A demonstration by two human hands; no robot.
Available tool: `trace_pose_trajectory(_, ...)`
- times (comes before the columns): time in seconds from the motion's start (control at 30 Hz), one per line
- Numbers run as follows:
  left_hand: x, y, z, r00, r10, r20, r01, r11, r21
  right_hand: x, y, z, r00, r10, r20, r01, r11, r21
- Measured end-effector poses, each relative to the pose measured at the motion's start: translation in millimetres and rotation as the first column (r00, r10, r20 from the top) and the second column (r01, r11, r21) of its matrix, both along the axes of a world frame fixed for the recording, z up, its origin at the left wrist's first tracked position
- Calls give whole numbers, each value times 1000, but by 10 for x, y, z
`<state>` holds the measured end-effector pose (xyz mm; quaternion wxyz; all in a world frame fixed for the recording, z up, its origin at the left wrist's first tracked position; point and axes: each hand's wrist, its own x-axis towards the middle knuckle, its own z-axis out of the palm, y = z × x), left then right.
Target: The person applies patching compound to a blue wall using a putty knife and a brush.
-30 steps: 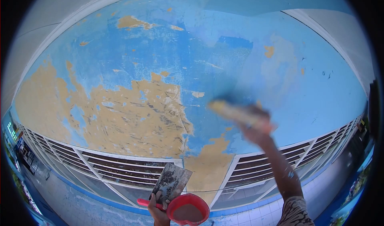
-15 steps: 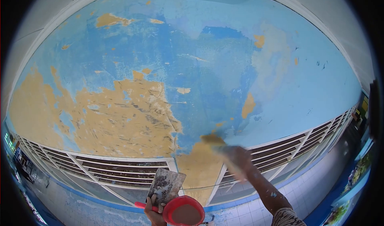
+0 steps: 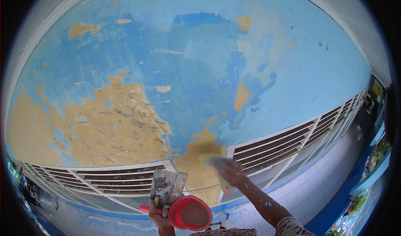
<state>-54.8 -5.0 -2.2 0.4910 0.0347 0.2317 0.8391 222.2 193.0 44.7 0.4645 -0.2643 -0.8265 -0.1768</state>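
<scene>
1. Lower on the bare yellow strip of the wall than half a second ago, the right hand has swept down with its hand tool; from where I stand the whole view has shifted too.
2. That right hand is closed around the tool. Motion blur smears both, so I can't make out the tool's exact kind, nor whether its edge touches the wall.
3. The left hand is wrapped around the handle of a red plastic dipper, holding it low in front of the wall. Greyish-brown material lies in its bowl; how deep, I can't tell.
4. Stained flat metal blades stand tilted above the left hand, pinned by its fingers. Their lower ends are hidden there.
5. Slatted windows flank the yellow strip, the left window partly covered by the blades.
6. A patterned sleeve is cut off at the bottom edge.
</scene>
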Motion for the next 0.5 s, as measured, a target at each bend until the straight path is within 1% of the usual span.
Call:
trace_pose_trajectory(0.03,29,-12,68,1000,-15,11,15,1000,16,-19,-118,86,979,200,26,-202,977,69)
trace_pose_trajectory(0.1,18,-38,109,1000,-27,16,26,999,28,139,-88,203,990,127,-54,-134,979,-153)
trace_pose_trajectory(0.13,-20,-71,90,1000,-1,9,1,1000,7,336,-48,486,960,-160,230,255,839,-480)
trace_pose_trajectory(0.17,-47,-104,55,1000,29,6,-29,1000,-12,625,220,316,906,21,-422,-158,944,-291)
trace_pose_trajectory(0.2,-102,-139,-41,999,39,6,-39,999,-9,746,407,310,371,106,-923,-589,795,-145)
trace_pose_trajectory(0.23,-188,-178,-176,997,75,-21,-76,997,-18,919,440,710,482,-6,-876,-255,956,-147)
trace_pose_trajectory(0.27,-242,-196,-249,993,109,-50,-110,994,-26,1092,434,1233,539,-153,-828,114,988,-108)
trace_pose_trajectory(0.3,-244,-210,-227,992,113,-50,-115,993,-29,1195,474,1500,521,-122,-845,284,958,36)
trace_pose_trajectory(0.33,-234,-226,-182,989,131,-65,-134,990,-42,1164,416,1778,515,-156,-843,449,886,111)
trace_pose_trajectory(0.37,-232,-257,-144,986,146,-81,-151,987,-59,1102,430,1689,515,-164,-842,450,887,102)
trace_pose_trajectory(0.4,-227,-288,-124,986,143,-81,-148,986,-70,1038,479,1499,617,-309,-724,565,814,133)
trace_pose_trajectory(0.43,-209,-297,-111,988,150,-24,-151,986,-70,959,544,1275,674,-456,-581,658,727,194)
trace_pose_trajectory(0.47,-186,-288,-113,987,155,34,-152,986,-67,762,601,912,772,-253,-583,513,790,336)
trace_pose_trajectory(0.5,-189,-276,-142,989,146,35,-144,987,-71,523,383,542,812,-304,-498,468,849,245)
